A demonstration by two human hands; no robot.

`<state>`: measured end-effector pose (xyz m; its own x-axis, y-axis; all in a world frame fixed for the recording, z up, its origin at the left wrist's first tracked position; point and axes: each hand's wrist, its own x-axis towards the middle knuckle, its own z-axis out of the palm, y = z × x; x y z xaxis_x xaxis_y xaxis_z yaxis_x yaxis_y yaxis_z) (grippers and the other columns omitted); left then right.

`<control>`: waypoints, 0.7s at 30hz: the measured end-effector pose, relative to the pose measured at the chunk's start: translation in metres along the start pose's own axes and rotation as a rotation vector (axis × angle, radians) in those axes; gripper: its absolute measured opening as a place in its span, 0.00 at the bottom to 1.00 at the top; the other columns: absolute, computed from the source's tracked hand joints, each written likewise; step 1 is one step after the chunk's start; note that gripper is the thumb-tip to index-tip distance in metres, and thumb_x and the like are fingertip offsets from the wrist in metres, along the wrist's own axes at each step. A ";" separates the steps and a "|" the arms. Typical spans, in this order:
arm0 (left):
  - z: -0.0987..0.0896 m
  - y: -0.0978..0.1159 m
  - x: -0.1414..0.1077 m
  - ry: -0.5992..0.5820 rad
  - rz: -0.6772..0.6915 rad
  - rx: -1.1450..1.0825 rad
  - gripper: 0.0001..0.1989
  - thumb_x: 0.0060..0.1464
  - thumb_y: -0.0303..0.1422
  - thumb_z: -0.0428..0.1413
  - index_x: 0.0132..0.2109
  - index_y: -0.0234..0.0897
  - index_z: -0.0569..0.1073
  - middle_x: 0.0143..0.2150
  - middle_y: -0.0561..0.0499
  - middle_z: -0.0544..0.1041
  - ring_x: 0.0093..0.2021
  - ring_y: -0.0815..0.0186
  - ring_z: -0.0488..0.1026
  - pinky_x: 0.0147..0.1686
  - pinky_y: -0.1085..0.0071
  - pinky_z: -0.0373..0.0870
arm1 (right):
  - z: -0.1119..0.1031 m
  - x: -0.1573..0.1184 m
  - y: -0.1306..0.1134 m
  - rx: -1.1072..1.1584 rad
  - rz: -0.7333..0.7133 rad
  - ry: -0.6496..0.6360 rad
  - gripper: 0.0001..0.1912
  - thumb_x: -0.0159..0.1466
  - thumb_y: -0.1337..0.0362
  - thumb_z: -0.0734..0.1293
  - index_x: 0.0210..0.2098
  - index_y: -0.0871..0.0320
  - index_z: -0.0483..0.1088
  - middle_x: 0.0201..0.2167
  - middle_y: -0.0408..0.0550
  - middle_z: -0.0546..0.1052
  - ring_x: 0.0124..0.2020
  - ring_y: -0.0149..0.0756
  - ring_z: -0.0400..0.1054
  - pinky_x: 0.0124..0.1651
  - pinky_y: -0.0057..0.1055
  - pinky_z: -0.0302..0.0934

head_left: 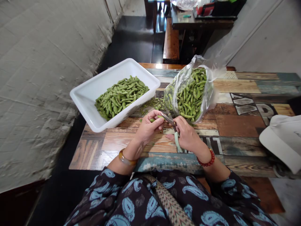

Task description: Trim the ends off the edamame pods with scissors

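My left hand (150,125) is closed around a green edamame pod (160,117), whose tip pokes out toward the right. In my right hand (187,133) is a pair of scissors (176,141) with pale green handles, its blades at the end of the pod. Beyond my left hand stands a white plastic tub (87,97) holding a heap of edamame pods (122,97). A clear plastic bag (175,100) full of pods lies open past my right hand. Small green trimmings (151,105) are scattered between tub and bag.
The wood-patterned table (237,125) extends to the right, where a white cap (282,135) lies near its edge. A rough white wall (42,78) rises at the left. Farther back are a wooden bench (171,40) and another table (183,20) with things on it.
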<state>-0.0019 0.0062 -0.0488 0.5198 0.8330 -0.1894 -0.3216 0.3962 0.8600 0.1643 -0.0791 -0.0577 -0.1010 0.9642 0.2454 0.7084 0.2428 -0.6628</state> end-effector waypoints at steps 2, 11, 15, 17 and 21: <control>0.000 0.000 0.000 -0.007 0.011 0.008 0.17 0.45 0.38 0.70 0.35 0.34 0.74 0.22 0.57 0.70 0.20 0.77 0.62 0.22 0.79 0.57 | 0.000 0.000 0.000 0.001 0.001 -0.007 0.16 0.64 0.62 0.70 0.47 0.55 0.62 0.42 0.51 0.67 0.34 0.40 0.65 0.34 0.37 0.66; 0.002 0.002 0.000 -0.017 0.003 -0.002 0.17 0.44 0.38 0.70 0.34 0.33 0.73 0.25 0.53 0.75 0.19 0.78 0.61 0.21 0.79 0.56 | 0.000 -0.001 0.001 0.005 -0.029 0.023 0.09 0.67 0.60 0.67 0.42 0.54 0.63 0.37 0.50 0.68 0.38 0.44 0.66 0.39 0.41 0.66; 0.001 0.004 0.002 -0.039 -0.028 -0.072 0.17 0.45 0.37 0.69 0.34 0.33 0.71 0.29 0.52 0.77 0.19 0.78 0.63 0.19 0.80 0.56 | 0.002 -0.001 0.002 0.043 -0.051 0.055 0.08 0.68 0.58 0.66 0.39 0.53 0.63 0.35 0.48 0.69 0.35 0.42 0.66 0.39 0.39 0.65; -0.001 0.005 0.003 -0.042 -0.069 -0.120 0.15 0.46 0.35 0.67 0.35 0.34 0.70 0.32 0.51 0.78 0.23 0.76 0.68 0.21 0.80 0.61 | 0.002 0.000 0.003 0.061 -0.040 0.078 0.09 0.69 0.56 0.66 0.39 0.53 0.63 0.34 0.47 0.69 0.35 0.41 0.66 0.38 0.38 0.65; -0.002 0.008 0.004 -0.058 -0.126 -0.176 0.12 0.50 0.35 0.63 0.37 0.35 0.70 0.35 0.51 0.76 0.29 0.72 0.72 0.24 0.78 0.66 | 0.000 0.001 0.007 0.086 -0.002 0.189 0.11 0.68 0.54 0.67 0.39 0.53 0.64 0.33 0.47 0.70 0.35 0.40 0.67 0.40 0.38 0.65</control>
<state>-0.0036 0.0137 -0.0439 0.6074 0.7512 -0.2582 -0.3816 0.5610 0.7346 0.1690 -0.0763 -0.0622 0.0368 0.9284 0.3697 0.6455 0.2603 -0.7180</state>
